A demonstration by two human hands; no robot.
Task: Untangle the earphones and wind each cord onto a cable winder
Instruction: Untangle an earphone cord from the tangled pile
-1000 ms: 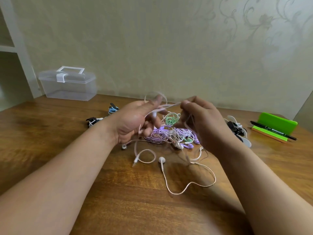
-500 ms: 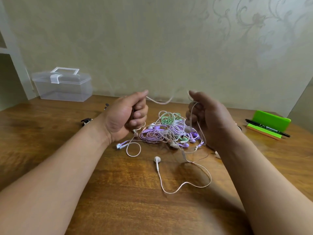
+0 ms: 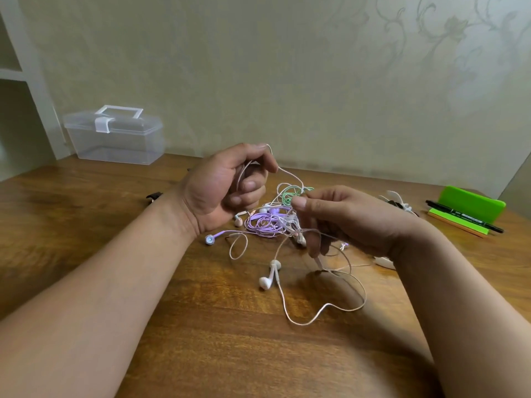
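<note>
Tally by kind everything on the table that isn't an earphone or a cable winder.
Clear plastic box: 1
Black pen: 1
Green stand: 1
Total: 3

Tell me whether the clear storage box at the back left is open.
No, the clear storage box sits with its lid on and the white latch folded down over the front edge.
</note>
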